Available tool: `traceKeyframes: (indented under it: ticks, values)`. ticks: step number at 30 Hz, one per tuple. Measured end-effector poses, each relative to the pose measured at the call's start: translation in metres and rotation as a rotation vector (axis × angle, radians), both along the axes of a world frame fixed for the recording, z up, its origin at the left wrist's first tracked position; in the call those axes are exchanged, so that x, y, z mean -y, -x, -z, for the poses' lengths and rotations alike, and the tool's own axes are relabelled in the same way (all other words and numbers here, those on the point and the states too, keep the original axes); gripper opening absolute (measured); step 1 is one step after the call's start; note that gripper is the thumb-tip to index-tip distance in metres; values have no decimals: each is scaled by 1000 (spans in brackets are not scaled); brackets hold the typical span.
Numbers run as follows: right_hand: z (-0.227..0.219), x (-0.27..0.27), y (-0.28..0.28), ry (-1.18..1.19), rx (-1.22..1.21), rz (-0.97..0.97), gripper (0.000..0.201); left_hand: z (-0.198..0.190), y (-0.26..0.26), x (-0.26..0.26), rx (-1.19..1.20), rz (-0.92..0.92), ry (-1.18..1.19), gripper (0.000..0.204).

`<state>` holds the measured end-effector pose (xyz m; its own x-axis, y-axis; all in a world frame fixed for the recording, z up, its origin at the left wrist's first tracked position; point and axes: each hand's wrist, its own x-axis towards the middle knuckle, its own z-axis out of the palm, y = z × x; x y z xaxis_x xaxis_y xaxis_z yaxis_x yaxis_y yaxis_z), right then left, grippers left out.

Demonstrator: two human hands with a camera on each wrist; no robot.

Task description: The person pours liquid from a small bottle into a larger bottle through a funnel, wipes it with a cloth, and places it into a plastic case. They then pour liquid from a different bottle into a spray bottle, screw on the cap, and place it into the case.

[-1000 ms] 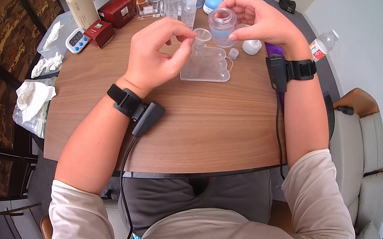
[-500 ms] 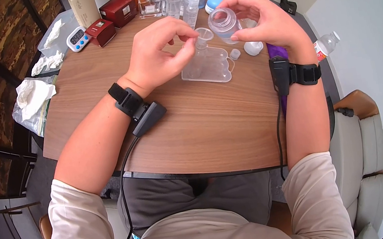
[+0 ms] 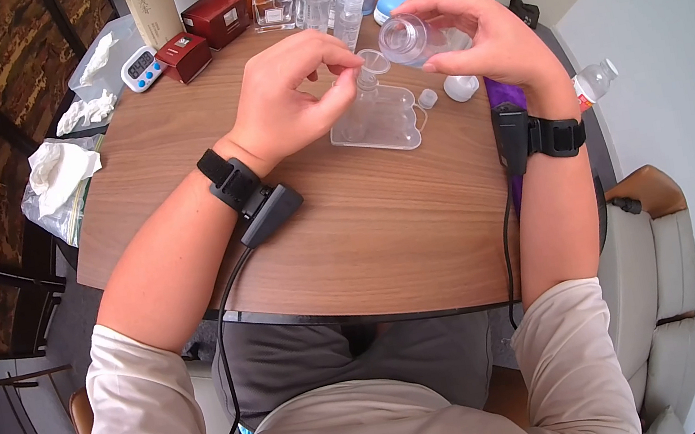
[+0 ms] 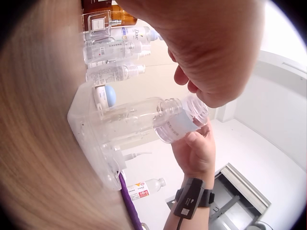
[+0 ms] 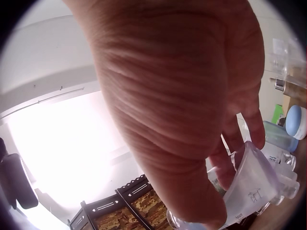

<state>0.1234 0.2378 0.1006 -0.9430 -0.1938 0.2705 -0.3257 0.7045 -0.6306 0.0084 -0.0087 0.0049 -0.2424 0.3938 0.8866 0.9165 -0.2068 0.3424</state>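
Thumb and forefinger of my left hand pinch the rim of a small clear funnel in the head view. Below it, a clear bottle stands upright over a clear scalloped tray. My right hand grips a wide-mouthed clear bottle, tilted left with its open mouth beside the funnel. Its pale blue section shows in the left wrist view, where my right hand is behind it. My right palm covers much of the right wrist view. Whether liquid is flowing I cannot tell.
A small cap and a white lid lie right of the tray. Several bottles, a blue-lidded jar and red boxes line the back. A timer and tissues are at left, a purple item at right.
The bottle in my right hand has tipped from nearly upright to leaning steeply left, its mouth nearer the funnel. My right hand has shifted slightly right; my left hand has hardly moved.
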Motion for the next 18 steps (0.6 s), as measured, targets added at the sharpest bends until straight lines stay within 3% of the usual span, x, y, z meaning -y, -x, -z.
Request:
traceKeyframes:
  ticks: [13,18]
  values:
    - [0,0,1,0,-16,-9,57,0,-1,0,-3,9,-11,12]
    - [-2,3,2,-109,9,13,61,0,-1,0,-8,14,-8,13]
